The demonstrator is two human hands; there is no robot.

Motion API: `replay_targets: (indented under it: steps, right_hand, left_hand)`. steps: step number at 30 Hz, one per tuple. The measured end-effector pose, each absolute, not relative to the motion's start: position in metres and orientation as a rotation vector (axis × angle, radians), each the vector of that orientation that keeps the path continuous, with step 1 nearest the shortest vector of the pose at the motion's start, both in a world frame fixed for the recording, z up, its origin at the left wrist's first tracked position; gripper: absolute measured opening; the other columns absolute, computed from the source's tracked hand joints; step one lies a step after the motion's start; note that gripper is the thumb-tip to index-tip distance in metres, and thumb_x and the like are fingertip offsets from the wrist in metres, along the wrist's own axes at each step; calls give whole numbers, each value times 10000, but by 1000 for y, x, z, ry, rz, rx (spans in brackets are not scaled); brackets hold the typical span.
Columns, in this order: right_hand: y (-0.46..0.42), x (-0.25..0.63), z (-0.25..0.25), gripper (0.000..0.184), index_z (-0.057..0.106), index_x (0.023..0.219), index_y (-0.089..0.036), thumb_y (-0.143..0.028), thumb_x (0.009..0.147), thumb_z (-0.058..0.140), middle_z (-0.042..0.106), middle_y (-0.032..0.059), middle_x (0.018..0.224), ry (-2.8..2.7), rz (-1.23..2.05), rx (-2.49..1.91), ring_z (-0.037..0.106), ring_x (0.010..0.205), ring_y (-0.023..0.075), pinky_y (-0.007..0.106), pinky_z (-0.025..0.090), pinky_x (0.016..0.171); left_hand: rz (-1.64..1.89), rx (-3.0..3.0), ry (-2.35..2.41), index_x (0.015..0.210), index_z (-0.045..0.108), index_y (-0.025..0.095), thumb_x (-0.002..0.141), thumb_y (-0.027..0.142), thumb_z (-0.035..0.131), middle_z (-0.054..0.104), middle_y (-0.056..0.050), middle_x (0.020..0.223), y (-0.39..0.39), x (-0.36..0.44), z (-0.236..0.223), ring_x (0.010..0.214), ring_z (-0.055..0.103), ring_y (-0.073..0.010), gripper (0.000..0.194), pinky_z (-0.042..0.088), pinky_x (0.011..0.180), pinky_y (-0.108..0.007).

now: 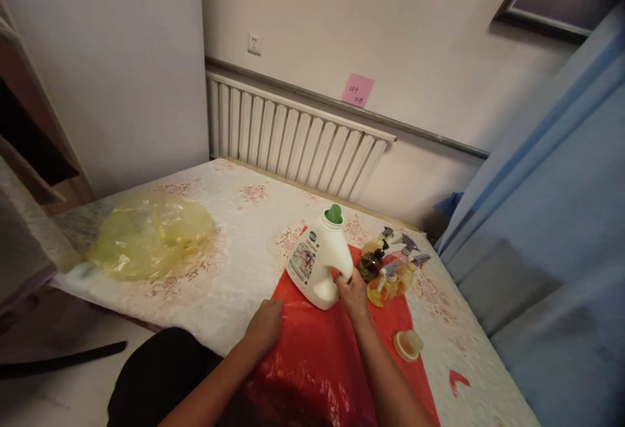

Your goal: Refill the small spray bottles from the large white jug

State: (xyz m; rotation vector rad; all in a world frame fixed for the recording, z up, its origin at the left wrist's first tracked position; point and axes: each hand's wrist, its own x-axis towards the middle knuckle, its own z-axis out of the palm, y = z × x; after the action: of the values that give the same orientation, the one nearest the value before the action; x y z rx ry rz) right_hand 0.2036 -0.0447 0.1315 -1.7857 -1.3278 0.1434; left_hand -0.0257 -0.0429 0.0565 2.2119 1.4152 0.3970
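A white detergent jug [326, 264] with a green spout in its uncapped mouth stands slightly tilted on a red plastic bag [312, 355]. My right hand [352, 289] is closed around the jug's handle. At the bag's left edge my left hand [266, 324] is closed, gripping the red plastic. Right of the jug, several spray bottles [385, 284] with yellow, pink and dark contents are grouped on the bag. The jug's cap [408, 345], pale and translucent, lies on the bag's right part.
A crumpled yellow plastic bag [151, 235] lies on the left of the flowered tablecloth [234, 271]. A torn red scrap [459, 381] rests at the right. Behind the table is a white radiator [293, 140]; a blue curtain [551, 238] hangs along the right.
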Motion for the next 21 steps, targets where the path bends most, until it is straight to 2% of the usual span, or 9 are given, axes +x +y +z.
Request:
replay_targets:
  steps: [4,10,17,21]
  right_hand:
    - [-52,207,142,236,628,761,-156,-347,738,490,600,5,619,-1360,155,-1758,502,592,163,245,367,540]
    - [-75,207,139,220,643,796,-147,-297,731,498,631,14,664,-1465,225,-1709,527,614,160,243,376,565]
    - [-90,213,135,193,629,742,-156,-281,741,482,610,-3,645,-1550,280,-1665,491,593,145,240,362,565]
    - [-91,217,137,194,630,770,-157,-277,743,481,625,0,676,-1603,328,-1623,496,608,145,244,375,585]
  left_hand:
    - [390,2229,1415,941,608,127,879,144,387,645,-144,1045,-45,-26,57,1031,556,-260,231,382,940,-357]
    - [410,2224,1383,956,610,151,841,137,460,655,-114,1057,-48,-31,57,1058,555,-246,189,385,949,-331]
    - [501,2162,1362,1139,590,164,827,98,488,647,-100,1198,-62,-46,60,1140,557,-203,335,364,1015,-290]
    - [547,2085,1441,1133,589,148,837,103,469,662,-108,1169,-71,-59,64,1102,587,-209,323,394,994,-311]
